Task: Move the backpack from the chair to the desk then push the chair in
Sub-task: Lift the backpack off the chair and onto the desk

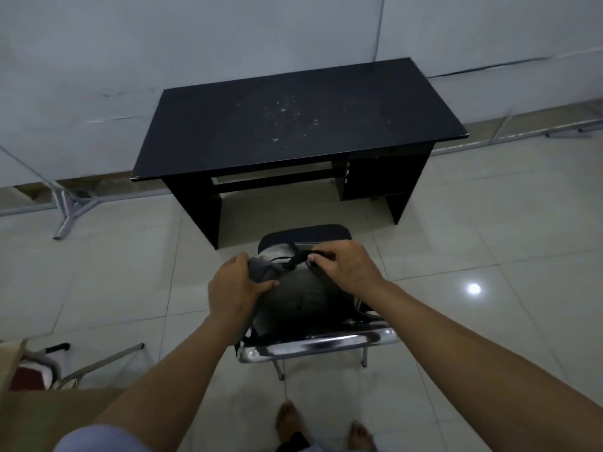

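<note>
A grey backpack (301, 296) with black straps lies on the seat of a chrome-framed chair (326, 344) in front of me. My left hand (236, 285) is closed on the grey padded strap at the bag's left side. My right hand (346, 264) grips a black strap at the bag's top right. The black desk (293, 125) stands beyond the chair against the wall, its top bare and scuffed with white marks. The chair stands apart from the desk, its dark seat front (305, 233) facing it.
A metal stand (70, 210) rests on the tiled floor left of the desk. A cardboard box (42, 415) and another chair frame (104, 360) sit at the lower left. My bare feet (288, 422) are behind the chair.
</note>
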Demonstrator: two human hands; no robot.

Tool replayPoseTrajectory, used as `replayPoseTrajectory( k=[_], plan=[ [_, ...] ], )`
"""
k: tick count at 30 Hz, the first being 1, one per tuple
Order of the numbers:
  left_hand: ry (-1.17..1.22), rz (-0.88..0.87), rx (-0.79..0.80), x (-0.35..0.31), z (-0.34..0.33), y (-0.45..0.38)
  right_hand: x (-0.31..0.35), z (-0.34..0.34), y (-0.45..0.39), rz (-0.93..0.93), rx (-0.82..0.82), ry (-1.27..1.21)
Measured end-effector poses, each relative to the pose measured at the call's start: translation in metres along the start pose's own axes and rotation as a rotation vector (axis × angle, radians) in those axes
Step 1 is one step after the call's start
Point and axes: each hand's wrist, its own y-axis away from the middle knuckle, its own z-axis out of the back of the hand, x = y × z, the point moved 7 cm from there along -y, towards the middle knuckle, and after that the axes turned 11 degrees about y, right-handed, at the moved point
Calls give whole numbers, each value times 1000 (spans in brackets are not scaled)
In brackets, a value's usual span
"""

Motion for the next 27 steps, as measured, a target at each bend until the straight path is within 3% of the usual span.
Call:
replayPoseTrajectory(
  k=[3,6,8,12,14,18,20,22,24,27],
  plan=[
    [-66,-60,11,-13,-17,-18,-10,6,-9,-93,-94,28],
    [-179,-252,70,-24,-35,-20,-19,9,-8,-149,-155,85],
    [-165,-354,69,-23,-37,-16,-25,5,-2,-184,-132,85],
    [-7,-344,29,-5,-26,-20,-25,-8,8,-201,-52,47],
    [43,-357,129,-7,-36,-24,-19,-11,12,-197,-76,37],
    [105,-380,501,-28,-75,-19,-10,-18,22,-193,-91,-7],
    [165,-422,547,-32,-85,-15,-13,-19,30,-223,-120,-27],
    [189,-468,506,-29,-84,-13,-27,-17,36,-363,-194,-41],
    [220,-464,495,-23,-83,-11,-55,-21,41,-662,-208,-22],
    [246,-410,550,-15,-84,-15,-101,-55,53,-1175,91,-181]
  ],
)
